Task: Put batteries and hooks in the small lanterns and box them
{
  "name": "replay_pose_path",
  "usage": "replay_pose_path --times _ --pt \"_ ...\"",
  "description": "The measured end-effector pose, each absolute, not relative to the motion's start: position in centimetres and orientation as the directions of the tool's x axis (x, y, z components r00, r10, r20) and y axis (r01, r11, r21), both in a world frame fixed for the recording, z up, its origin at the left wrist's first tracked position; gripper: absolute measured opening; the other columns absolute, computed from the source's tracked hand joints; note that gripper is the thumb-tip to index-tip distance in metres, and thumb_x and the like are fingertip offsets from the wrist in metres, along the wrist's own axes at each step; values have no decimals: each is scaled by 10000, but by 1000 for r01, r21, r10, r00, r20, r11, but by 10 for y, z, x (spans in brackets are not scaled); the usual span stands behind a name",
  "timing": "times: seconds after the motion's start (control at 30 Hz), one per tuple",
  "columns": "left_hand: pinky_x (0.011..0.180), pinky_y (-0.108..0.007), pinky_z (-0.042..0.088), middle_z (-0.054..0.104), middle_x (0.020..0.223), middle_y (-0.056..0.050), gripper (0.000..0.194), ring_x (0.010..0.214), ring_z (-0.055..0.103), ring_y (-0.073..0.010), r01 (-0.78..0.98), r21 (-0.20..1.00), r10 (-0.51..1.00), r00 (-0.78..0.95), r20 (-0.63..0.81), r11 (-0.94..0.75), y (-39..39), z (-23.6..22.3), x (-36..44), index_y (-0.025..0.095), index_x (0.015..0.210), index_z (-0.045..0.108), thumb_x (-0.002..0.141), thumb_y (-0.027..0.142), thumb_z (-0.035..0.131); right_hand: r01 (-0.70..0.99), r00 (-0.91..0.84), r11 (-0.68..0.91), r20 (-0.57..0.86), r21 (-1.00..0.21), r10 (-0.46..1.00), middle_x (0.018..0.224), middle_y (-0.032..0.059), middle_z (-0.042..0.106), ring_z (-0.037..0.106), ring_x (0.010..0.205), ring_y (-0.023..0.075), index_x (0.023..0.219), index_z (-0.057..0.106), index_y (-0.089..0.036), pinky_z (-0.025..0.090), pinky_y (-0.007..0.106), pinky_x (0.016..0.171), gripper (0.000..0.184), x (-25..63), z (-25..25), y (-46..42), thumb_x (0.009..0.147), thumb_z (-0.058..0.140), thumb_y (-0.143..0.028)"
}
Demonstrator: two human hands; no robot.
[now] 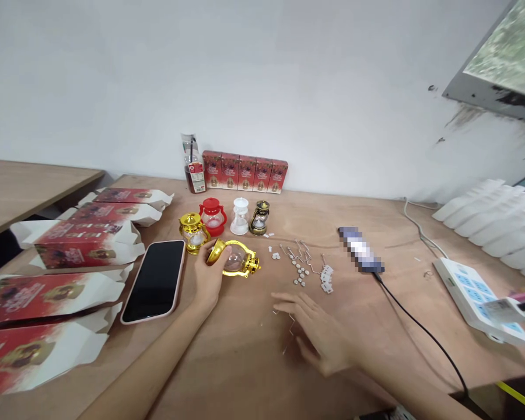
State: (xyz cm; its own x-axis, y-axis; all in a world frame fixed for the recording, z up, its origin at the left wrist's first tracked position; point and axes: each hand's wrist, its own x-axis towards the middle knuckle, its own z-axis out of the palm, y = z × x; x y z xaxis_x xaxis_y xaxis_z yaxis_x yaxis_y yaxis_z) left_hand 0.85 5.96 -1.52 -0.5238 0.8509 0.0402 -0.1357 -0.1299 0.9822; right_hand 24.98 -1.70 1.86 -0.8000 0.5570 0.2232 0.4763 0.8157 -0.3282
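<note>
My left hand [212, 274] is closed around the base of a small gold lantern [236, 259], which lies on its side with its top pointing right. My right hand [317, 332] hovers over or rests on the table, fingers stretched and apart, with no object visible in it. A thin bent wire [291, 329] lies by its fingers. Beyond it are several button cells [300, 272], more bent wires [304, 251] and a cluster of small white plastic pieces [326, 279]. Behind the held lantern stand another gold lantern [193, 233], a red one [212, 216], a white one [240, 216] and a bronze one [259, 217].
Flattened red boxes [90, 242] line the left side, beside a phone [154, 281]. Red cartons [246, 173] and a drink bottle [195, 169] stand against the wall. To the right lie a cabled phone [361, 251], a power strip [476, 297] and stacked white pieces [494, 221].
</note>
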Motion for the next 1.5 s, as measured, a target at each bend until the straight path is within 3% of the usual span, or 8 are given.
replay_pose_path --times 0.1,0.23,0.33,0.5,0.6,1.03,1.5 --pt "692 -280 491 628 838 -13 444 769 604 -173 -148 981 860 -509 33 -126 60 -16 8 168 887 619 572 448 762 464 -846 789 61 -403 529 1408 157 444 440 1266 278 1411 294 -145 389 465 1033 764 246 32 -10 721 620 -176" --pt "670 -276 494 627 815 -7 438 727 603 -164 -178 977 864 -503 15 -120 61 -16 7 169 849 606 559 453 770 453 -876 835 16 -313 482 1232 114 595 540 1127 257 1410 347 -196 441 420 971 745 238 34 5 750 687 -251" --pt "664 -271 494 618 803 -2 437 721 598 -160 -201 972 869 -494 5 -119 60 -16 8 168 845 606 561 458 768 436 -874 859 102 -270 475 1117 113 630 595 1026 232 1388 381 -162 492 372 910 723 232 28 13 767 698 -351" --pt "667 -281 495 619 802 -11 445 721 602 -164 -249 963 884 -467 -26 -103 57 -16 12 156 852 608 580 476 758 492 -607 823 567 -283 558 1118 125 589 603 1047 201 1397 330 -173 527 330 881 631 217 3 29 862 605 -365" --pt "676 -285 496 632 798 -14 444 722 610 -167 -270 958 886 -461 -44 -93 55 -15 14 152 860 615 584 466 763 535 -468 815 725 -223 506 1104 124 578 613 1037 201 1389 347 -179 539 324 874 573 206 -12 36 883 580 -313" --pt "724 -311 492 666 845 -53 480 790 634 -208 -324 944 904 -420 -82 -65 53 -13 17 139 886 618 577 476 764 594 -408 783 771 -182 489 1064 120 595 635 981 206 1420 329 -200 568 314 834 594 195 -22 47 882 573 -260" --pt "708 -291 482 660 834 -43 464 781 624 -191 -346 936 904 -417 -94 -62 54 -14 17 145 873 613 585 477 763 606 -428 782 770 -145 474 1045 127 606 643 964 217 1432 319 -181 575 313 813 619 195 -24 48 879 581 -275"
